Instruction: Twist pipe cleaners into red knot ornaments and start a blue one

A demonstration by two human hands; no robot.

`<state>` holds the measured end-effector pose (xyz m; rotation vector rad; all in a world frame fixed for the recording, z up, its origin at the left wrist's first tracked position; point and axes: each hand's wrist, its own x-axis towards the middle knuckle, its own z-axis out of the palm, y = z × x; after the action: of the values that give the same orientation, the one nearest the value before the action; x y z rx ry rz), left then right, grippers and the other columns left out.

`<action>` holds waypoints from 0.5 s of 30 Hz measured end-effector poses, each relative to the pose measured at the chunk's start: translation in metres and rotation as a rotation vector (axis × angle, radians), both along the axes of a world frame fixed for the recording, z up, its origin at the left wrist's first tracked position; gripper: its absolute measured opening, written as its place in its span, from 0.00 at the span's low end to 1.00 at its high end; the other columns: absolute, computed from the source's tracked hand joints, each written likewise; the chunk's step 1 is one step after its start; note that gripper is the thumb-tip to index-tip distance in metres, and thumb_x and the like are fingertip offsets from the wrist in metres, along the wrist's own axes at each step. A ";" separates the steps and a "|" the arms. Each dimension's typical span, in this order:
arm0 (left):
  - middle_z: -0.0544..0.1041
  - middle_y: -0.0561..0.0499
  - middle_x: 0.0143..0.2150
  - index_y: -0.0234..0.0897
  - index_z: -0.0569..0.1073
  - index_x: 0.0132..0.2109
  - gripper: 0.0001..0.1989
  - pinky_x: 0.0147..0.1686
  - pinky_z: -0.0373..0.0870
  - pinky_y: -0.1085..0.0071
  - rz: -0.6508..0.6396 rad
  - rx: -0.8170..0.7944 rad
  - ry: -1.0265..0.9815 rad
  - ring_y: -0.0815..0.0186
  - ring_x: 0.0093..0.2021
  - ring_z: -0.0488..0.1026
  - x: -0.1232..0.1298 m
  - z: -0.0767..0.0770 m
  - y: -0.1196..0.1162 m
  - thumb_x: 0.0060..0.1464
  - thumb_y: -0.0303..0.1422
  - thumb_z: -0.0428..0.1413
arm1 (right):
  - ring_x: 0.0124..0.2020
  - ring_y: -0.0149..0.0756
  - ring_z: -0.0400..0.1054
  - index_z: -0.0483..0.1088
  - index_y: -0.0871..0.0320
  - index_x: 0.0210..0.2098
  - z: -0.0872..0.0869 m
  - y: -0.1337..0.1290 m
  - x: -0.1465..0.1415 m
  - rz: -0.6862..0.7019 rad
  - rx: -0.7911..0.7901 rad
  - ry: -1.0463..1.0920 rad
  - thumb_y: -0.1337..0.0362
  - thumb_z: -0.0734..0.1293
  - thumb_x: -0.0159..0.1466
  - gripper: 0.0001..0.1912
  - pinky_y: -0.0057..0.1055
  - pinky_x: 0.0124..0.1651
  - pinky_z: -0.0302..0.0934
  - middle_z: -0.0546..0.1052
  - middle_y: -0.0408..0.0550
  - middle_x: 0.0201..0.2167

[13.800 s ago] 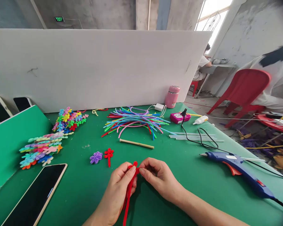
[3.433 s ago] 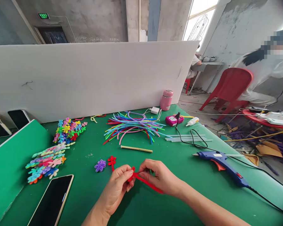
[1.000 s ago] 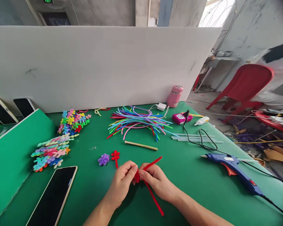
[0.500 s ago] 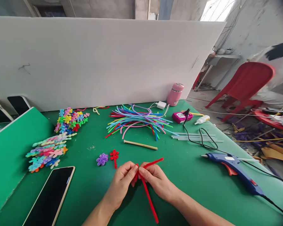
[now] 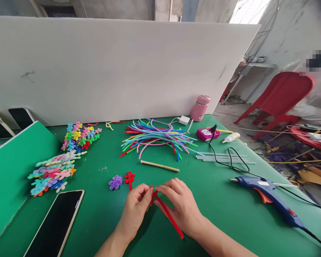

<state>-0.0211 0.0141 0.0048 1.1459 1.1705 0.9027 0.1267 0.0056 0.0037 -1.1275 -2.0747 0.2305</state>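
Note:
My left hand (image 5: 137,207) pinches the folded end of a red pipe cleaner (image 5: 169,216) between thumb and fingers. Its long straight part slants down to the right, in front of my right hand (image 5: 179,205). The fingers of my right hand are bent around the upper part of the red stem, by the fold; its exact contact there is partly hidden. Just beyond my left hand lie a red flower shape (image 5: 129,178) with a stem and a purple flower (image 5: 115,182). A wooden stick (image 5: 159,166) lies behind the hands.
Many coloured pipe cleaners (image 5: 157,137) lie at the table's back. Finished flowers (image 5: 81,136) and a phone (image 5: 56,223) are on the left. To the right are a blue glue gun (image 5: 270,196), clear sticks (image 5: 224,158), a purple box (image 5: 208,134) and a pink bottle (image 5: 200,108).
My right hand has shifted its hold and its fingers are more raised. The short red end that stuck out to the upper right no longer shows; the long part has swung up slightly.

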 end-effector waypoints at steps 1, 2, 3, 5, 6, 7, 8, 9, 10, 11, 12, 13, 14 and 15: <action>0.54 0.60 0.17 0.36 0.61 0.22 0.16 0.19 0.48 0.76 -0.011 -0.002 0.003 0.74 0.19 0.50 0.000 0.001 0.000 0.48 0.43 0.51 | 0.29 0.32 0.60 0.67 0.57 0.38 -0.001 0.000 0.000 -0.016 0.015 -0.035 0.62 0.61 0.60 0.08 0.28 0.31 0.52 0.70 0.47 0.28; 0.54 0.60 0.17 0.36 0.61 0.22 0.16 0.19 0.48 0.76 -0.024 -0.006 0.000 0.74 0.20 0.50 0.001 0.002 0.000 0.49 0.43 0.51 | 0.29 0.32 0.60 0.67 0.56 0.37 -0.001 0.000 0.001 -0.023 0.018 -0.060 0.62 0.61 0.60 0.07 0.28 0.31 0.51 0.70 0.46 0.28; 0.54 0.60 0.17 0.36 0.61 0.22 0.16 0.20 0.48 0.76 -0.034 -0.013 -0.010 0.73 0.20 0.50 0.001 0.002 -0.001 0.49 0.43 0.51 | 0.28 0.32 0.59 0.67 0.56 0.37 -0.002 0.000 0.001 -0.023 0.019 -0.075 0.63 0.61 0.60 0.06 0.28 0.30 0.50 0.70 0.45 0.27; 0.55 0.59 0.18 0.36 0.61 0.22 0.16 0.20 0.50 0.76 -0.058 -0.036 -0.059 0.73 0.21 0.51 0.001 0.002 -0.001 0.50 0.42 0.51 | 0.28 0.31 0.59 0.67 0.56 0.36 -0.002 0.000 0.002 -0.014 0.023 -0.093 0.63 0.60 0.61 0.06 0.29 0.31 0.49 0.70 0.45 0.27; 0.56 0.59 0.18 0.36 0.61 0.22 0.16 0.21 0.51 0.76 -0.068 -0.055 -0.098 0.73 0.21 0.52 0.001 0.002 -0.002 0.50 0.41 0.51 | 0.28 0.31 0.58 0.67 0.56 0.35 -0.003 0.000 0.002 -0.011 0.029 -0.097 0.63 0.60 0.61 0.06 0.29 0.31 0.48 0.70 0.45 0.26; 0.57 0.58 0.18 0.35 0.61 0.22 0.15 0.21 0.51 0.76 -0.077 -0.080 -0.143 0.73 0.21 0.53 0.001 0.002 -0.002 0.50 0.40 0.51 | 0.27 0.31 0.58 0.67 0.56 0.34 -0.002 -0.001 0.002 -0.010 0.037 -0.099 0.64 0.59 0.62 0.06 0.29 0.30 0.47 0.69 0.45 0.26; 0.57 0.58 0.19 0.35 0.61 0.22 0.15 0.21 0.52 0.76 -0.082 -0.110 -0.194 0.73 0.21 0.53 0.002 0.002 -0.002 0.50 0.40 0.51 | 0.27 0.31 0.58 0.67 0.56 0.33 -0.002 -0.001 0.002 -0.008 0.045 -0.099 0.64 0.59 0.62 0.07 0.29 0.30 0.47 0.69 0.44 0.26; 0.57 0.58 0.19 0.35 0.61 0.22 0.15 0.21 0.52 0.76 -0.084 -0.142 -0.247 0.73 0.21 0.53 0.003 0.003 -0.002 0.50 0.39 0.52 | 0.27 0.31 0.57 0.67 0.57 0.33 -0.001 -0.001 0.002 -0.003 0.050 -0.097 0.64 0.59 0.62 0.07 0.29 0.30 0.47 0.69 0.44 0.26; 0.57 0.58 0.19 0.35 0.61 0.22 0.15 0.21 0.52 0.76 -0.083 -0.171 -0.294 0.74 0.21 0.52 0.003 0.003 -0.002 0.49 0.39 0.52 | 0.27 0.31 0.57 0.67 0.57 0.33 -0.001 -0.001 0.002 0.002 0.054 -0.095 0.64 0.58 0.62 0.07 0.29 0.30 0.47 0.69 0.44 0.26; 0.56 0.59 0.19 0.35 0.61 0.22 0.14 0.21 0.52 0.77 -0.078 -0.193 -0.328 0.74 0.21 0.52 0.004 0.004 -0.003 0.49 0.38 0.53 | 0.27 0.31 0.57 0.67 0.57 0.33 0.000 -0.001 0.002 0.004 0.056 -0.094 0.64 0.58 0.62 0.07 0.29 0.30 0.46 0.69 0.44 0.26; 0.56 0.59 0.19 0.35 0.61 0.22 0.14 0.20 0.52 0.77 -0.073 -0.205 -0.345 0.74 0.21 0.51 0.005 0.004 -0.003 0.48 0.38 0.54 | 0.27 0.31 0.57 0.67 0.57 0.33 0.001 -0.001 0.002 0.002 0.054 -0.096 0.65 0.58 0.62 0.07 0.29 0.30 0.46 0.69 0.44 0.26; 0.56 0.59 0.19 0.35 0.61 0.22 0.14 0.20 0.51 0.77 -0.069 -0.207 -0.346 0.74 0.21 0.51 0.005 0.003 -0.003 0.48 0.38 0.54 | 0.27 0.31 0.57 0.67 0.57 0.33 0.001 -0.001 0.002 -0.001 0.048 -0.101 0.65 0.58 0.62 0.07 0.29 0.30 0.46 0.69 0.44 0.26; 0.56 0.59 0.19 0.35 0.61 0.23 0.14 0.20 0.51 0.77 -0.064 -0.201 -0.337 0.74 0.21 0.51 0.005 0.003 -0.003 0.48 0.38 0.54 | 0.27 0.31 0.57 0.67 0.56 0.33 0.002 -0.001 0.002 -0.008 0.038 -0.108 0.65 0.58 0.62 0.07 0.29 0.30 0.46 0.69 0.44 0.26; 0.57 0.59 0.19 0.35 0.61 0.23 0.14 0.20 0.51 0.77 -0.062 -0.192 -0.322 0.74 0.21 0.51 0.005 0.002 -0.003 0.48 0.38 0.54 | 0.27 0.31 0.57 0.67 0.56 0.33 0.002 -0.001 0.002 -0.015 0.026 -0.117 0.65 0.59 0.61 0.06 0.29 0.30 0.46 0.69 0.44 0.26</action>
<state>-0.0162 0.0108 0.0064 0.8414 0.9308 0.8698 0.1289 0.0045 0.0054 -1.1651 -2.1647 0.1329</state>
